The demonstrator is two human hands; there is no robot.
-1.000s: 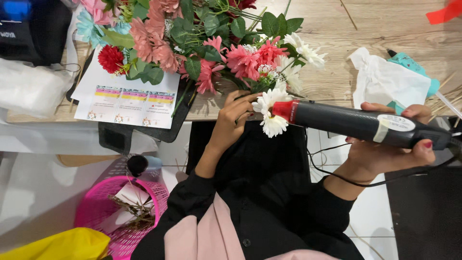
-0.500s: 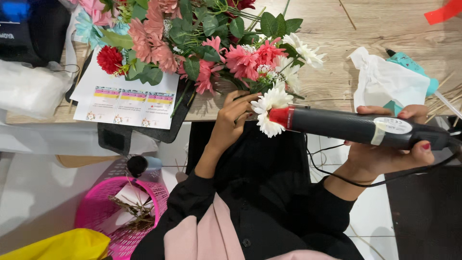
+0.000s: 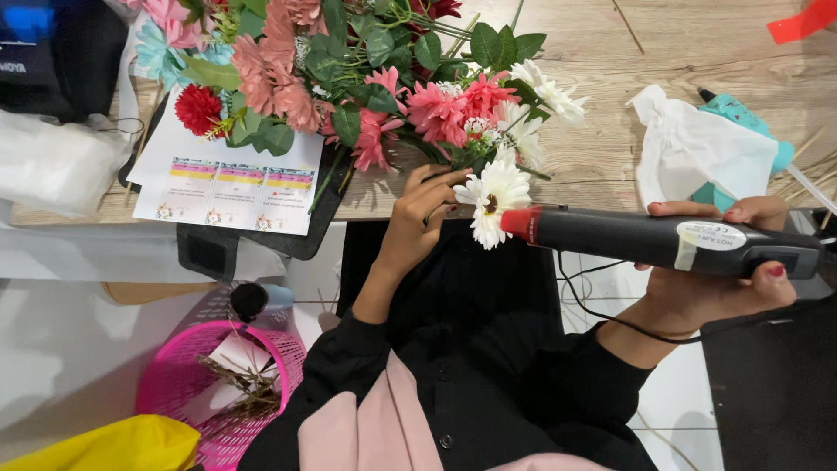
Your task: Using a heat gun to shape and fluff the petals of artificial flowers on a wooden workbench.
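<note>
My left hand [image 3: 417, 218] pinches the stem of a white artificial daisy [image 3: 493, 194] at the table's near edge. My right hand [image 3: 724, 292] is wrapped around a black hot-air tool [image 3: 628, 240] with a red nozzle. The nozzle points left and touches the daisy's lower right petals. The tool's black cord [image 3: 610, 323] loops down over my lap. Just beyond the daisy lies a bunch of artificial flowers [image 3: 349, 78] in pink, red and white with green leaves. The daisy's stem is hidden behind my fingers.
The flowers rest on a wooden table [image 3: 680, 52]. A printed paper sheet [image 3: 235, 174] lies on a black board at its left edge. White crumpled tissue [image 3: 689, 148] covers a teal object [image 3: 741, 113] on the right. A pink basket [image 3: 174, 384] with scraps stands on the floor.
The hot-air tool has dropped slightly and levelled out, its red nozzle staying against the daisy. My left hand has turned the daisy a little; the bunch has not moved.
</note>
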